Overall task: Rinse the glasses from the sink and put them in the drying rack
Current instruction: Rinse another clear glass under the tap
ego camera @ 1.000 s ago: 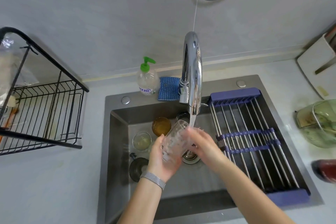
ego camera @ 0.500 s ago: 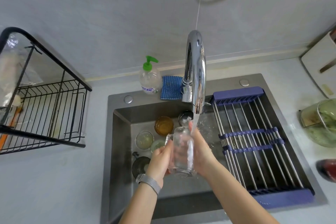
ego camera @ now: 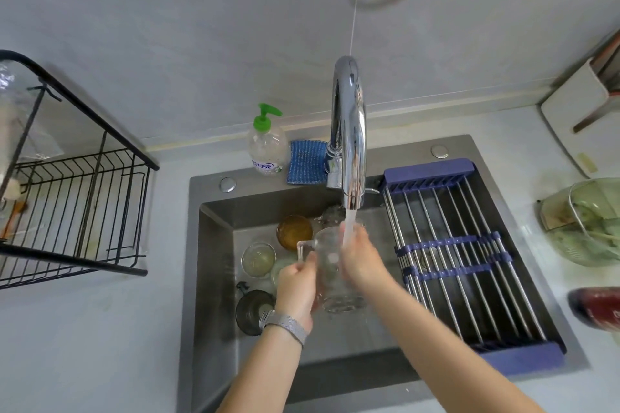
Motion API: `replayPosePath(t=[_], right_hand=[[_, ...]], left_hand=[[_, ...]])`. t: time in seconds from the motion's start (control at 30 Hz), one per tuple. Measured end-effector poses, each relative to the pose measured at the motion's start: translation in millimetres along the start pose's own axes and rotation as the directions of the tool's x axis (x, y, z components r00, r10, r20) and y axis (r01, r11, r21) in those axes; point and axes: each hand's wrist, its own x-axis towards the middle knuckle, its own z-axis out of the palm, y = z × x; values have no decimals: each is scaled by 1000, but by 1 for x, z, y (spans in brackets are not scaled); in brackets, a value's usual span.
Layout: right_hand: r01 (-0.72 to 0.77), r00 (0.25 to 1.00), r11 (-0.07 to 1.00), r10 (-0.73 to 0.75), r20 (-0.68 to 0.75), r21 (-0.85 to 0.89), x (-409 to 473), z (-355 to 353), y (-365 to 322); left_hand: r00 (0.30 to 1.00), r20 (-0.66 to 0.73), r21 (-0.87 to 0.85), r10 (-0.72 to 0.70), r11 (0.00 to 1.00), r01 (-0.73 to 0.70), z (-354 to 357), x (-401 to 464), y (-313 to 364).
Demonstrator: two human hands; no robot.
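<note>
A clear glass mug (ego camera: 330, 273) with a handle is held upright over the grey sink (ego camera: 214, 265), under the running chrome tap (ego camera: 349, 131). My left hand (ego camera: 297, 285), with a metal watch band at the wrist, grips the mug's left side near the handle. My right hand (ego camera: 360, 261) is wrapped on its right side, and water falls onto it. Below in the basin stand an amber glass (ego camera: 294, 232), a pale clear glass (ego camera: 258, 259), a textured clear glass (ego camera: 332, 214) and a dark cup (ego camera: 253, 311). The black wire drying rack (ego camera: 77, 211) stands on the counter at left.
A purple roll-up rack (ego camera: 463, 255) of steel rods spans the sink's right half. A soap bottle (ego camera: 267, 144) and a blue sponge cloth (ego camera: 307, 162) sit behind the sink. A green glass bowl (ego camera: 585, 220) and a red object (ego camera: 599, 308) are on the right counter.
The mug went from tilted with its mouth toward the tap to upright between both hands. Both hands shifted slightly and still hold it in the stream.
</note>
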Motion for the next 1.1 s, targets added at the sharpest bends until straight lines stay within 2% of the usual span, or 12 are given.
replayPosePath(t=[0.07, 0.1, 0.13, 0.2, 0.3, 0.43, 0.5, 0.63, 0.83, 0.97, 1.03, 1.1], right_hand=[[95, 995, 981, -97, -3, -167, -9, 12, 15], [78, 997, 992, -74, 38, -103, -9, 11, 21], [-18, 996, 996, 10, 86, 83, -3, 7, 22], [-237, 951, 891, 131, 282, 386, 8, -5, 26], [-231, 948, 860, 94, 304, 454, 4, -11, 31], [-156, 952, 823, -22, 305, 546, -10, -5, 28], [-183, 943, 774, -35, 330, 606, -14, -3, 22], [-289, 947, 730, 121, 298, 620, -12, -11, 20], [-284, 946, 727, 107, 306, 625, -13, -11, 19], [-249, 961, 730, 107, 253, 637, -9, -12, 15], [-211, 968, 767, 79, 237, 606, -10, -6, 11], [-221, 964, 789, 90, 248, 573, -6, -1, 11]], left_hand=[[1000, 17, -52, -25, 998, 25, -3, 0, 2], [999, 39, -40, -14, 999, 15, -4, 0, 1], [998, 60, -5, -4, 1000, 4, -3, -3, 0], [994, 113, 53, 6, 999, -12, -3, -7, -4], [989, 145, 28, 22, 999, -26, -6, -10, 0], [985, 165, -308, 45, 951, 8, -4, -8, 3], [981, 189, -302, 53, 953, 6, 3, -19, 4], [947, 282, -297, 152, 953, -65, 11, -45, 8], [928, 306, -234, 214, 961, -145, 14, -57, 12], [890, 321, -63, 325, 945, -322, 7, -51, 10], [924, 256, -66, 284, 959, -277, 2, -44, 11], [952, 231, -193, 202, 968, -159, -3, -40, 15]])
